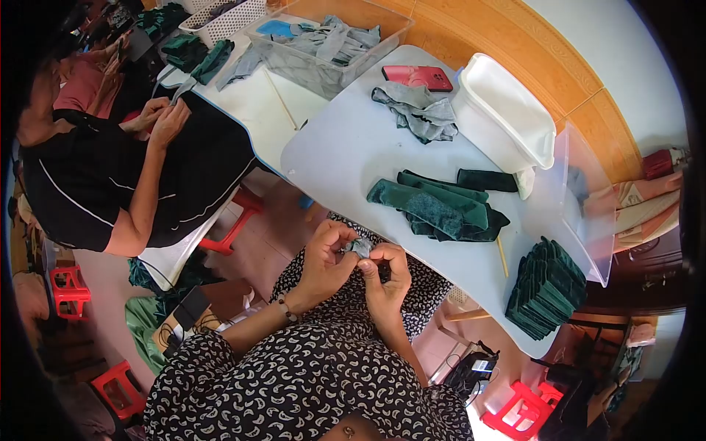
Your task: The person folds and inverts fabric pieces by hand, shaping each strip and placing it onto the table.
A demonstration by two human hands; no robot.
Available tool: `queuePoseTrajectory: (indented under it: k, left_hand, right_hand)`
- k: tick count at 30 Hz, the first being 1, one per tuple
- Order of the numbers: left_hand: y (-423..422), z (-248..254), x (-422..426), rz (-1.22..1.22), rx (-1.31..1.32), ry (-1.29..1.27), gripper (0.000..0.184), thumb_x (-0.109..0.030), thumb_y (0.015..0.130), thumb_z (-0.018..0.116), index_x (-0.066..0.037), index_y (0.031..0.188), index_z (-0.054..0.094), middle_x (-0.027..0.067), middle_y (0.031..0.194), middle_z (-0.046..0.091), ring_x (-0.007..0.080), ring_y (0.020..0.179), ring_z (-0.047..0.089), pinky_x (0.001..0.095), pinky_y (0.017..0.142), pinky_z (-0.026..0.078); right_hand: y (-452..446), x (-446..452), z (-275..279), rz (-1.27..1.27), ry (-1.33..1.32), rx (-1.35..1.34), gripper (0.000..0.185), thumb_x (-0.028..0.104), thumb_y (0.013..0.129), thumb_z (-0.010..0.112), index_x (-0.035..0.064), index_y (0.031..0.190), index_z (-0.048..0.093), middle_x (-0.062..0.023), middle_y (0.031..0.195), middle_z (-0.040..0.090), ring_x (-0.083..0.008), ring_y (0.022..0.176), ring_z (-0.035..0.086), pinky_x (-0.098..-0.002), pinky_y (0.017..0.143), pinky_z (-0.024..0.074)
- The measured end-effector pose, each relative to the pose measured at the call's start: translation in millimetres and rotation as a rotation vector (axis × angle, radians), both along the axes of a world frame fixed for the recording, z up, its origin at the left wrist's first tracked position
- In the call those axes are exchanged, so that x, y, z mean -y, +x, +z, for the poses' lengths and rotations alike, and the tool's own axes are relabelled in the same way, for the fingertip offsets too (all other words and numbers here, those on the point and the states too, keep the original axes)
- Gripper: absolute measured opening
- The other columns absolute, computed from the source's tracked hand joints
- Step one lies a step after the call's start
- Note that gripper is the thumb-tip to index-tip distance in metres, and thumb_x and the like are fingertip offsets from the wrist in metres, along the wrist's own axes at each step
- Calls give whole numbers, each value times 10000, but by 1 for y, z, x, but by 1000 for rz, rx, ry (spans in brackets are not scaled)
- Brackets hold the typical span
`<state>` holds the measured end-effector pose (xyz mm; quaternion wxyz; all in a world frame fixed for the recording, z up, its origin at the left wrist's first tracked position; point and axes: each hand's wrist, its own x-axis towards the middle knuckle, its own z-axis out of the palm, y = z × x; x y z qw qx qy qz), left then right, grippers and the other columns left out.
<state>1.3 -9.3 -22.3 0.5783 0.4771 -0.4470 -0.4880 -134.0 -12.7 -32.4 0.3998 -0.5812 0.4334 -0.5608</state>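
Over my lap, just off the table's near edge, a small bunched piece of grey-green fabric is pinched between my two hands. My left hand grips its left side with thumb and fingers. On the other side, my right hand holds it with bent fingers and thumb. The fingers cover part of the fabric. Beyond my hands, dark green velvet strips lie in a loose pile on the white table. A neat stack of folded green velvet pieces sits at the table's right end.
Crumpled grey fabric, a red phone and a white bin stand farther back. A clear box is at the right edge; another box holds grey fabric. A thin stick lies nearby. A co-worker's hands handle fabric at left.
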Motion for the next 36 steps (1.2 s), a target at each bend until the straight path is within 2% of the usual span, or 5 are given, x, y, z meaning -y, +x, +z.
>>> queuePoseTrajectory:
  k: [8, 11, 19, 28, 36]
  left_hand:
    - [5, 1, -2, -92, -208, 81, 190, 59, 857, 673, 67, 1041, 625, 53, 1081, 484, 129, 960, 581, 232, 814, 525]
    - [8, -2, -2, -109, -157, 90, 153, 26, 854, 708, 54, 995, 654, 34, 1031, 514, 105, 911, 566, 231, 801, 499]
    - [14, -6, -8, -205, -391, 296, 121, -20, 836, 761, -26, 942, 703, -39, 873, 586, 44, 821, 531, 207, 749, 426]
    - [9, 1, -6, -15, 98, 41, 172, -79, 839, 773, 20, 957, 697, -26, 871, 542, 37, 792, 519, 200, 712, 422]
    - [17, 0, -11, -393, -544, 446, 114, -183, 935, 709, -83, 988, 725, -73, 958, 643, 29, 849, 527, 230, 840, 397]
  right_hand:
    - [9, -6, 16, -90, 152, -12, 70, 26, 932, 650, -3, 961, 593, -95, 900, 607, -176, 770, 574, -297, 690, 482]
    - [5, -1, 13, -113, -28, -229, 58, 41, 949, 632, -2, 953, 592, -107, 865, 611, -191, 767, 593, -317, 694, 486]
    - [-3, 1, 3, -13, 101, -144, 72, 71, 955, 640, 8, 956, 607, -88, 857, 629, -173, 722, 583, -306, 685, 489]
    - [2, -3, 11, -56, 62, -77, 127, 73, 914, 711, 5, 951, 611, -71, 875, 645, -144, 738, 591, -269, 691, 495]
    - [3, -2, -3, -74, 122, -87, 127, 86, 979, 619, 15, 887, 567, -67, 773, 605, -139, 687, 549, -276, 655, 472]
